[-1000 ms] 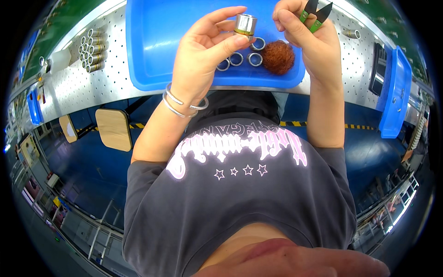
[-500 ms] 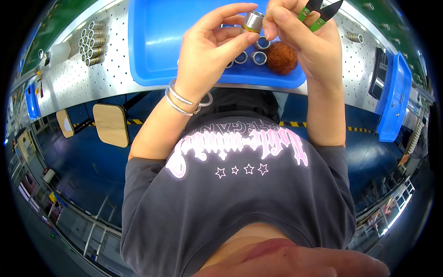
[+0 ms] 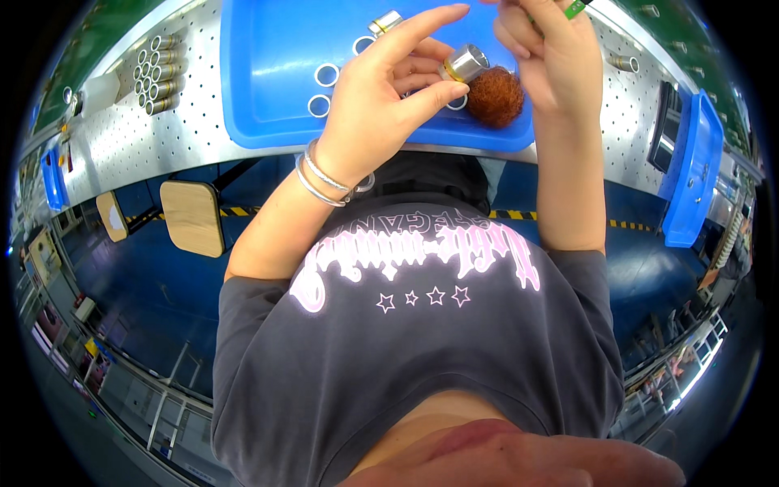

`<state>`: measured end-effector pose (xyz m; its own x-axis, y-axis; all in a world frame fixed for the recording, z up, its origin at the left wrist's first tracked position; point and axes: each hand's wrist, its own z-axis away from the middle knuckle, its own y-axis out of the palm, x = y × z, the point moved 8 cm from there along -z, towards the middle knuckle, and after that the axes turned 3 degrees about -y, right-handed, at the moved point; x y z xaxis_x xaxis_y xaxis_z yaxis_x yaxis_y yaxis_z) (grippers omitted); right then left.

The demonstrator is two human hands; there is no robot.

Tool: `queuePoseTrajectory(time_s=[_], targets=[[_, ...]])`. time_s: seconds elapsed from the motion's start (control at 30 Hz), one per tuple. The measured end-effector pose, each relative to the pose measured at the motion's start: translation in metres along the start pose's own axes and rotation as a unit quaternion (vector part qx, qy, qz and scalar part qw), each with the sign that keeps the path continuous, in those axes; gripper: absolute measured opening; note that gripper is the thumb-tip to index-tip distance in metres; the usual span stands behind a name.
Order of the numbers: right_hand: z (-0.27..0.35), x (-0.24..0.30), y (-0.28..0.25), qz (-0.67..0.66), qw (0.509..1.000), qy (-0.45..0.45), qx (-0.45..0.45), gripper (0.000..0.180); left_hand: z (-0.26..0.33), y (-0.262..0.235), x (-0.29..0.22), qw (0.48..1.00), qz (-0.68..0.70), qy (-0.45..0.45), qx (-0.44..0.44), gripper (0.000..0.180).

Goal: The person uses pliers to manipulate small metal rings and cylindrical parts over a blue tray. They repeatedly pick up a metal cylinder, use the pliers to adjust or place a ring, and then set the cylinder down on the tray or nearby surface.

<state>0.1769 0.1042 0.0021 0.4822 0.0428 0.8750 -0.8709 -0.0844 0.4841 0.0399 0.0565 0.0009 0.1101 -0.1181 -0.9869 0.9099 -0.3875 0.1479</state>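
Over the blue tray [image 3: 268, 122], my left hand [image 3: 369, 101] grips a short silver metal sleeve [image 3: 466, 62] with a yellowish band at its lower end. The sleeve tilts with its open end up and right, while my index finger stretches past it. My right hand [image 3: 552, 69], fingers curled, holds green-handled snips [image 3: 574, 9]; their blades are out of view at the top. Just below and between the hands lies a rust-coloured wire-wool ball [image 3: 497, 97]. Several similar sleeves [image 3: 327, 75] rest in the tray, some partly hidden by my left hand.
A stack of sleeves [image 3: 160, 75] lies on the perforated metal bench [image 3: 199, 89] at left, beside a whitish container [image 3: 101, 93]. At right are one sleeve [image 3: 623, 63], a black flat object [image 3: 667, 126] and a blue bin [image 3: 696, 170]. A wooden-topped stool [image 3: 192, 217] stands left below the bench.
My left hand has turned and lowered the sleeve to the right, near the wire-wool ball. My right hand has moved up and away from it, carrying the snips' blades out of view.
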Motion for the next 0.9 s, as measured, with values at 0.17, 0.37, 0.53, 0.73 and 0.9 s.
queuePoseTrajectory(time_s=[0.17, 0.37, 0.53, 0.73, 0.9], targets=[[0.004, 0.007, -0.027, -0.086, 0.992, -0.043, -0.077, 0.018, 0.0, -0.016, 0.008, 0.995, 0.093, -0.033, -0.032, 0.048], [0.015, 0.033, -0.006, -0.1, 0.989, -0.107, 0.017, 0.02, -0.002, -0.022, 0.017, 0.984, 0.158, -0.065, -0.055, 0.043], [0.021, 0.041, 0.007, -0.041, 0.989, -0.121, 0.071, 0.019, -0.003, -0.02, 0.015, 0.982, 0.166, -0.072, -0.056, 0.042], [0.025, 0.061, 0.039, -0.003, 0.98, -0.167, 0.109, 0.015, -0.002, -0.022, 0.016, 0.988, 0.135, -0.059, -0.055, 0.042], [0.021, 0.071, 0.058, -0.042, 0.986, -0.145, 0.072, 0.015, -0.001, -0.019, 0.014, 0.996, 0.071, -0.022, -0.038, 0.04]])
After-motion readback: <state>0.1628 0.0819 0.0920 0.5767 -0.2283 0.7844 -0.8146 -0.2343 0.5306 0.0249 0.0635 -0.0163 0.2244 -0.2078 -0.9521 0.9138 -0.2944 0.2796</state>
